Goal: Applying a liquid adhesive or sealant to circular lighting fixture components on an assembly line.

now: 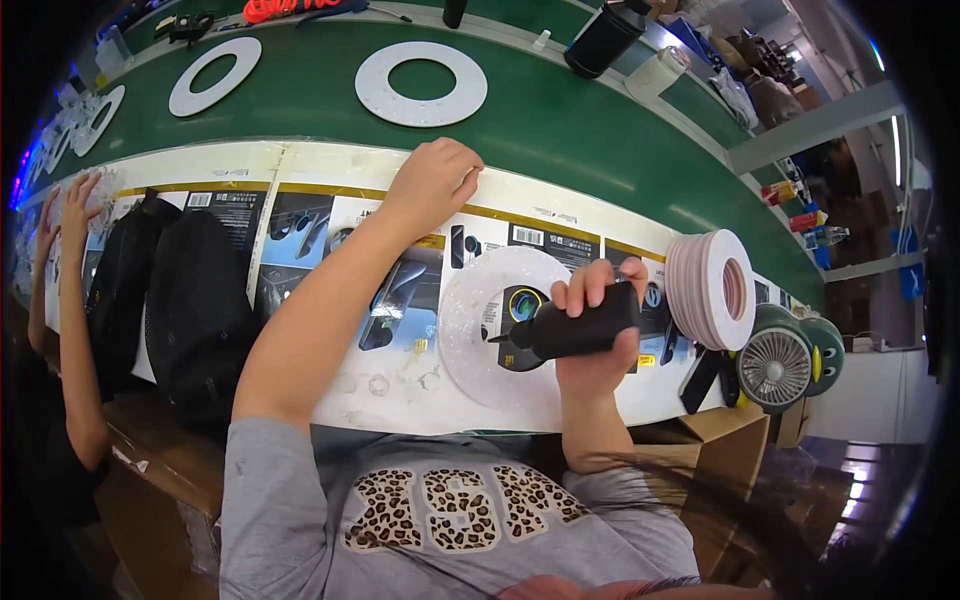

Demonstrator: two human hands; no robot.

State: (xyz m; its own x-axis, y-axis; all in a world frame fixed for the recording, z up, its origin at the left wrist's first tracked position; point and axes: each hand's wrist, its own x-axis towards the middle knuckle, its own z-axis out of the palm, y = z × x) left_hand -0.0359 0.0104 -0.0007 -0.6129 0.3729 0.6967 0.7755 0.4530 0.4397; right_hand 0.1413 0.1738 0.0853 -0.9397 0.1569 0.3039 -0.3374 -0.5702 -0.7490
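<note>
My right hand [598, 335] is wrapped round a black squeeze bottle [590, 322], held tilted with its thin nozzle pointing left. Below the nozzle a flat white ring [465, 340] lies on the printed cardboard work surface [340, 170], its surface dotted with small shiny spots. My left hand [435, 182] is raised near the far edge of the cardboard, fingers loosely curled in, with nothing visible in them. Just beyond it another white ring [372, 85] lies on the green conveyor belt [310, 85], apart from the hand.
To the right stand a stack of pinkish-white rings [690, 290] and a small green fan [775, 368]. A black bag [195, 290] lies at left, beside a co-worker's raised hands [75, 215]. More rings [185, 100] and a dark bottle [605, 40] are along the belt.
</note>
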